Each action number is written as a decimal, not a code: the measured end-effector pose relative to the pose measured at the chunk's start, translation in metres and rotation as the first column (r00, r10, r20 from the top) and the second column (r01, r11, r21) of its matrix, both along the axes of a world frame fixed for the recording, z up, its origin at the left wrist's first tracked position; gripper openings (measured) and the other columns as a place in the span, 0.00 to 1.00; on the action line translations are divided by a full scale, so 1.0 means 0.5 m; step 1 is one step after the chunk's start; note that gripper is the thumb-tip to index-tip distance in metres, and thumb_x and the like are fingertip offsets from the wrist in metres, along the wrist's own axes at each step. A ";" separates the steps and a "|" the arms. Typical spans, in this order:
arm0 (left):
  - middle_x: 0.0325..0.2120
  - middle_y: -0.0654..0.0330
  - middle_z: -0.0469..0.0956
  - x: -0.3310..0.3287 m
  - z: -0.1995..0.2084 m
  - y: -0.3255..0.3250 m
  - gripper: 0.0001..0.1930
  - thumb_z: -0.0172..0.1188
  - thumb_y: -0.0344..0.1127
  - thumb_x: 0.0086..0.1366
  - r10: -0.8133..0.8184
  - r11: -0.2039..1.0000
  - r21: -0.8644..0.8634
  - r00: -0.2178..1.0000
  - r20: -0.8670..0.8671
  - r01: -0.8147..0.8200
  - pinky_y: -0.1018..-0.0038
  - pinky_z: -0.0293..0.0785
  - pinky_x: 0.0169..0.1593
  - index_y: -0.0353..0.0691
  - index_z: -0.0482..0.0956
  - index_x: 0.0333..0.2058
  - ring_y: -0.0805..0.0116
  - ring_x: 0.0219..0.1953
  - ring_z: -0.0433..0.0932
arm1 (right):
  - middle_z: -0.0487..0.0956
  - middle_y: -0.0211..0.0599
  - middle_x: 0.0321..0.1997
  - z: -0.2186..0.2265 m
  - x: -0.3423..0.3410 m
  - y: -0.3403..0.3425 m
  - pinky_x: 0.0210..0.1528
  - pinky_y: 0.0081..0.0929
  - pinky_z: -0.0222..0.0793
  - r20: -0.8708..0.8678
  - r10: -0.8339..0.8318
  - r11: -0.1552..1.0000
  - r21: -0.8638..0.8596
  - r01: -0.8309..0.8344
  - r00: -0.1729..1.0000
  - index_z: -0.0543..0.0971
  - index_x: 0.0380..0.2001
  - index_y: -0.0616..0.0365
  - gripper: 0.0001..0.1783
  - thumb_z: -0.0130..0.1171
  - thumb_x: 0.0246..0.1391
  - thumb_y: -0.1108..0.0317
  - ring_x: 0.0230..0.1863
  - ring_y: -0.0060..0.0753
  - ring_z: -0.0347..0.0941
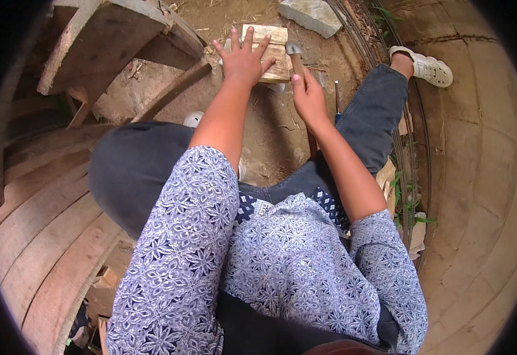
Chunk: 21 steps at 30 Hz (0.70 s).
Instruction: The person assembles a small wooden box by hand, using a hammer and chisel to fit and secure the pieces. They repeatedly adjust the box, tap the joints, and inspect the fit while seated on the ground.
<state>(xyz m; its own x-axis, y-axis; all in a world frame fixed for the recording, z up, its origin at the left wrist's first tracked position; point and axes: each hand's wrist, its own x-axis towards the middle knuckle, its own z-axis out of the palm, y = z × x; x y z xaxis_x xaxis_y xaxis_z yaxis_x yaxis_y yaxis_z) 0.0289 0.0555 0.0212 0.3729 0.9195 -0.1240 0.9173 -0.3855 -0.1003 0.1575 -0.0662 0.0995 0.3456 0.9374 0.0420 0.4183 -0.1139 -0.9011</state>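
My left hand [245,62] is open, its fingers spread flat over the left part of a pale wooden block [279,54] on the ground ahead of me. A line runs across the block's top, but I cannot tell whether it is a joint between two pieces. In my right hand [310,99] is a hammer [294,52], gripped by its wooden handle, the fingers closed round it. The grey metal head is up beside the block's right edge; whether it touches the wood is unclear. Right of that hand, a chisel-like tool [337,97] with a thin metal shaft and blue handle shows next to my leg.
Behind the block lies a grey stone slab [313,16]. A rough wooden structure [107,50] stands at the far left, with curved-looking planks [57,248] below it. Dark rods or cables [365,41] run along the right, beside a brown wall-like surface [471,177]. My legs frame the dirt floor.
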 end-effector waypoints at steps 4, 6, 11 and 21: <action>0.75 0.69 0.40 -0.019 -0.015 -0.006 0.34 0.34 0.71 0.69 0.020 1.000 -0.008 1.000 0.007 -0.020 0.24 0.33 0.65 0.79 0.44 0.72 0.49 0.76 0.36 | 0.82 0.47 0.45 0.099 -0.025 0.024 0.49 0.28 0.70 -0.165 0.083 0.997 0.018 -0.081 0.983 0.71 0.63 0.57 0.23 0.48 0.68 0.63 0.45 0.29 0.77; 0.75 0.68 0.40 -0.025 -0.013 -0.002 0.34 0.34 0.72 0.69 0.035 0.999 -0.001 0.999 0.007 -0.035 0.24 0.34 0.66 0.78 0.45 0.72 0.48 0.76 0.36 | 0.82 0.47 0.45 0.098 -0.043 0.023 0.50 0.28 0.70 -0.153 0.103 0.992 0.095 -0.089 0.983 0.71 0.63 0.58 0.23 0.48 0.69 0.63 0.46 0.29 0.77; 0.75 0.68 0.40 0.016 -0.012 0.003 0.34 0.36 0.72 0.69 -0.014 1.000 -0.006 0.997 0.082 0.015 0.24 0.35 0.65 0.78 0.46 0.72 0.48 0.76 0.36 | 0.82 0.43 0.40 -0.092 0.051 0.019 0.43 0.28 0.73 0.077 0.117 0.972 -0.212 -0.099 0.990 0.68 0.63 0.64 0.25 0.46 0.70 0.59 0.39 0.30 0.77; 0.75 0.68 0.40 -0.002 -0.009 -0.001 0.35 0.37 0.72 0.69 0.006 1.000 0.000 0.996 0.085 -0.006 0.25 0.40 0.65 0.77 0.46 0.72 0.46 0.75 0.39 | 0.66 0.22 0.23 -0.041 0.020 0.016 0.17 0.16 0.54 -0.234 -0.046 0.987 -0.158 0.009 0.971 0.69 0.50 0.52 0.18 0.46 0.71 0.50 0.17 0.14 0.58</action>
